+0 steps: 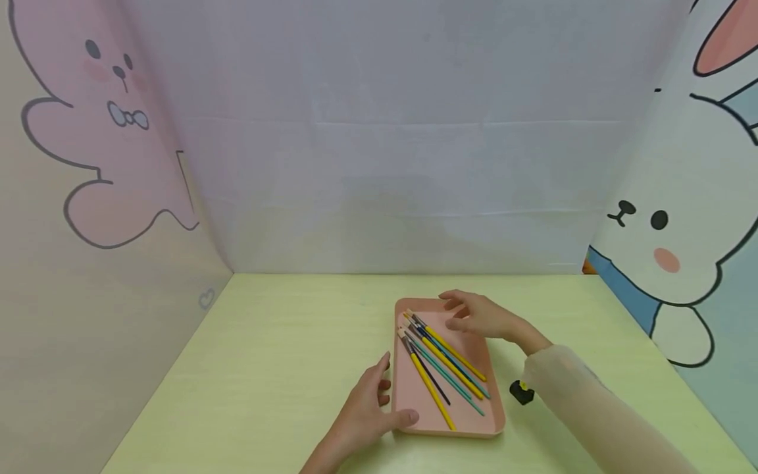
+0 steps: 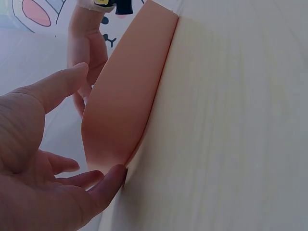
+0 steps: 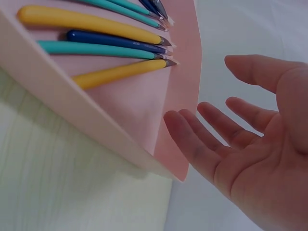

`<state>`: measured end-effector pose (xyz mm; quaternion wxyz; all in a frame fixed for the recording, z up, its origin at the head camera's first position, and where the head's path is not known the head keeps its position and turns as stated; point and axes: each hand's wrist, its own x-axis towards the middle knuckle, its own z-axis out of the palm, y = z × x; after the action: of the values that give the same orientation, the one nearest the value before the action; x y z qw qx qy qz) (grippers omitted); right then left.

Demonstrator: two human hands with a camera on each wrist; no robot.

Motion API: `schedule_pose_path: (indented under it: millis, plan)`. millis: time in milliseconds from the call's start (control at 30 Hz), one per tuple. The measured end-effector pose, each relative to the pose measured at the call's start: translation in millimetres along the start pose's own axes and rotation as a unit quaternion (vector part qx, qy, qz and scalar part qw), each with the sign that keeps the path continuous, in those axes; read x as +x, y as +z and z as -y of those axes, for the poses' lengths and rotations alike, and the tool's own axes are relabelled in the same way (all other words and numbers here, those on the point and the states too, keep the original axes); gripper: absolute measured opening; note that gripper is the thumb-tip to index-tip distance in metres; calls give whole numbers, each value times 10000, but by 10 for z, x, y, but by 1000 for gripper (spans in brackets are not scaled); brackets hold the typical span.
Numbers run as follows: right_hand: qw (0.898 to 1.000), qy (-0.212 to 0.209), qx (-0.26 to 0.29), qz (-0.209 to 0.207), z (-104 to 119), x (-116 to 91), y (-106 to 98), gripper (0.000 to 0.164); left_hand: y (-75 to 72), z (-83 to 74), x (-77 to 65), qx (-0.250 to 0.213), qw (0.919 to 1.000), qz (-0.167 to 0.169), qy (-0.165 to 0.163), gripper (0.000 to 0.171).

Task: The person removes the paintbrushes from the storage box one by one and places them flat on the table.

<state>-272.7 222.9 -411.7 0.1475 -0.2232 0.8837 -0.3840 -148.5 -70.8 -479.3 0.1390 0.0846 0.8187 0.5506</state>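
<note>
A shallow pink tray (image 1: pixel 407 385) stands on the table with several slim paintbrushes lying lengthwise in it. Their handles are yellow (image 3: pixel 86 24), teal (image 3: pixel 101 49) and dark blue (image 3: pixel 110 40), bristles toward the far end. At the tray's near left corner is my left hand (image 1: pixel 367 405), fingers along the outer left wall and thumb over the near rim. In the left wrist view its fingertips are at the wall's lower edge; firm contact is unclear. My right hand (image 1: pixel 482 316) hovers by the far right corner, fingers loosely bent, holding nothing.
The pale yellow-green table (image 1: pixel 284 355) extends on both sides of the tray. A white cloth wall (image 1: pixel 403 164) closes the back, with cartoon-printed panels at left and right. A small black item (image 1: pixel 522 392) with a yellow mark shows beside the right sleeve (image 1: pixel 586 395).
</note>
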Motion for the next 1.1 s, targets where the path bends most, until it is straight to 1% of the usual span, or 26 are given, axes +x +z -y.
schedule_pose_path:
  millis: [133, 233, 300, 433, 567, 733, 900, 1000, 1100]
  plan:
    - [9990, 226, 342, 169, -3, 47, 51, 61, 8, 4, -10, -47, 9999, 73, 50, 117]
    - [9977, 431, 447, 268, 7, 80, 95, 62, 10, 20, -15, -8, 9999, 124, 117, 116]
    - [9970, 567, 421, 304, 16, 104, 124, 63, 11, 35, -16, 41, 9997, 158, 173, 116]
    - [9970, 635, 283, 327, 10, 136, 163, 63, 13, 59, -16, 18, 9994, 237, 233, 118]
    - [9982, 478, 145, 332, -10, 141, 181, 62, 11, 70, -16, -216, 9988, 358, 238, 120]
    - [9985, 476, 72, 271, -45, 154, 200, 61, 1, 72, -3, -219, 9985, 419, 261, 122]
    - [9978, 586, 2, 315, -72, 175, 220, 61, -2, 63, 5, -165, 9986, 435, 236, 122]
    - [9970, 720, -14, 282, -75, 195, 239, 60, -4, 58, 4, -120, 9989, 410, 210, 122]
    - [9955, 899, 148, 249, -72, 209, 253, 58, -3, 53, 0, -118, 9989, 405, 199, 121]
